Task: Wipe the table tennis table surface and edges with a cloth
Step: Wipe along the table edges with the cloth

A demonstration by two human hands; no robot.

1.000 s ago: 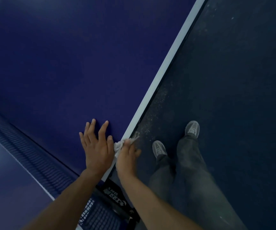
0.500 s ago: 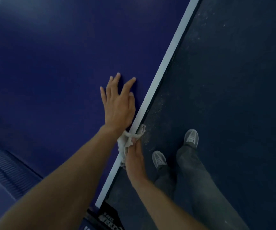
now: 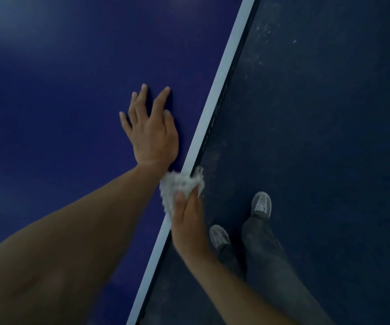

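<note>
1. Head view, centre left: I am seeing the left hand [image 3: 153, 134] lying flat with fingers spread on the blue table [image 3: 60, 90], holding nothing.
2. Centre: the right hand [image 3: 187, 221] is pinching the white cloth [image 3: 177, 184] over the table's white edge line [image 3: 215, 95].
3. Lower right: grey shoes [image 3: 262, 204] are standing on the dark floor [image 3: 329, 113].

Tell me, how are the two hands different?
The left hand lies flat with its fingers straight and spread. The right hand curls round a white cloth. The left hand holds nothing and rests on the blue table top. The right hand is at the table's white edge, with the cloth on it. The left hand reaches farther ahead than the right hand. Both are bare and near the same edge.
</note>
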